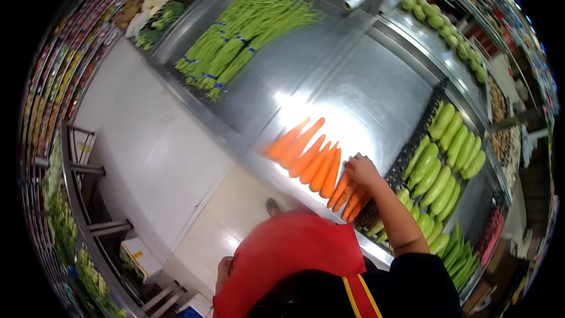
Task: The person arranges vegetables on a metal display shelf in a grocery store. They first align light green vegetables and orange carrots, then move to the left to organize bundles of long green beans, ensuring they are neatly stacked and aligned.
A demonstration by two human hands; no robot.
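Several orange carrots (315, 163) lie side by side in a row along the front edge of a stainless steel display counter (375, 79). At the right end of that row, my right hand (362, 170) reaches down over the upper ends of a few carrots (351, 198). Its fingers are bent and partly hidden, so whether they grip a carrot does not show. My left hand (223, 271) hangs low beside my red apron (291, 247), against a small dark thing that I cannot make out. Pale green long squashes (435, 181) lie right of my right forearm.
Bundled long green beans (234, 39) lie on the counter's far left part. Green peppers (459, 256) sit at the lower right. Round green vegetables (446, 31) line the back ledge. Across the tiled floor (145, 128) stands a vegetable rack (73, 185), with a white box (141, 256) below.
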